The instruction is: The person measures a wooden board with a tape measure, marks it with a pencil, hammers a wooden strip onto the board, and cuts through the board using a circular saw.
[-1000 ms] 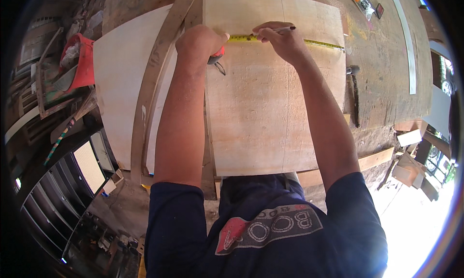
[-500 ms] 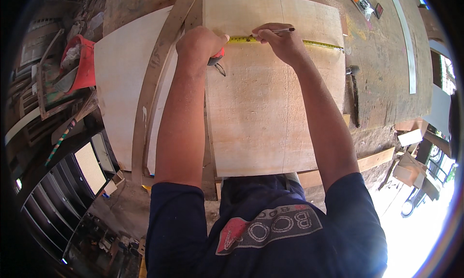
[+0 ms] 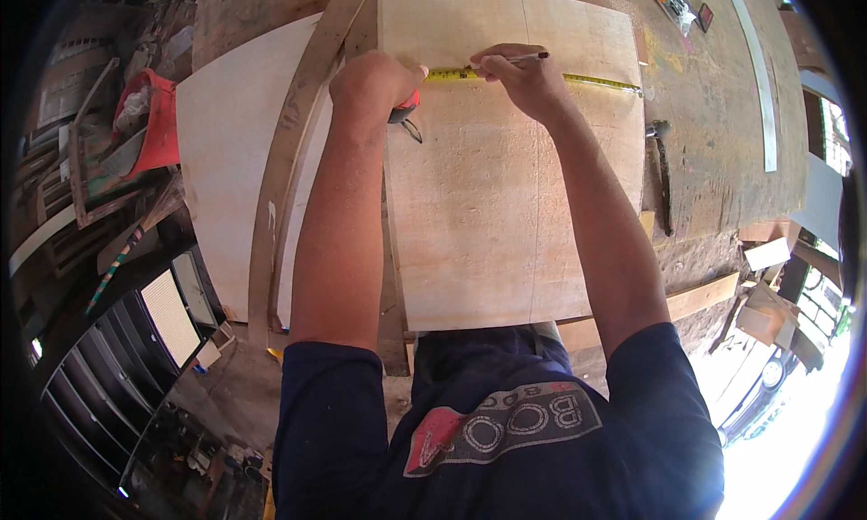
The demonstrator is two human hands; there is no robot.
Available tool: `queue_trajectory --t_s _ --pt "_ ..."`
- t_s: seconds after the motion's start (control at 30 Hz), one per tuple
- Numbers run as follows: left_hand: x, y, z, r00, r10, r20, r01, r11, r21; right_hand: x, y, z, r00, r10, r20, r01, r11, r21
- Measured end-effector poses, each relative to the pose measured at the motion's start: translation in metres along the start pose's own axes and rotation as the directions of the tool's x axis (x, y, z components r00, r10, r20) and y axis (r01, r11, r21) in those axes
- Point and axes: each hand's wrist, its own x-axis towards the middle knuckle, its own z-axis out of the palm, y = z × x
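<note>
A pale plywood sheet (image 3: 470, 204) lies in front of me, with a thin line running from its far edge to its near edge. Across its far part stretches a yellow tape measure (image 3: 601, 84), reaching the sheet's right edge. My left hand (image 3: 375, 82) is closed round the red and black tape case, whose strap hangs below. In my right hand (image 3: 519, 73) is a pen (image 3: 533, 57), held between the fingers with its tip down by the tape. That hand rests over the tape and hides a stretch of it.
A long wooden strip (image 3: 289, 149) lies to the left, over another pale sheet (image 3: 226, 159). A hammer (image 3: 662, 140) and a metal straightedge (image 3: 754, 77) lie on the worn tabletop (image 3: 722, 186). A plastic packet (image 3: 668, 3) is at the far right. A red bucket (image 3: 158, 127) stands left.
My hands, the pen and the tape stay almost where they were. The view has shifted very slightly.
</note>
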Motion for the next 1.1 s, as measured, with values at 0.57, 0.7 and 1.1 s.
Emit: queue_trajectory --t_s 0.57,0.7,1.1 --pt "-0.010 0.004 -0.012 0.997 -0.014 0.081 0.019 0.998 -0.054 -0.004 -0.005 0.002 0.999 0.039 -0.026 -0.038 0.997 0.065" --pt "-0.010 0.003 -0.013 0.997 -0.010 0.075 0.013 0.999 -0.040 -0.001 -0.004 0.003 0.999 0.053 -0.010 -0.052 0.998 0.045" --pt "-0.009 -0.001 -0.005 1.000 0.011 0.012 -0.011 1.000 -0.028 -0.002 0.003 0.005 0.999 -0.028 -0.044 0.040 0.954 0.296"
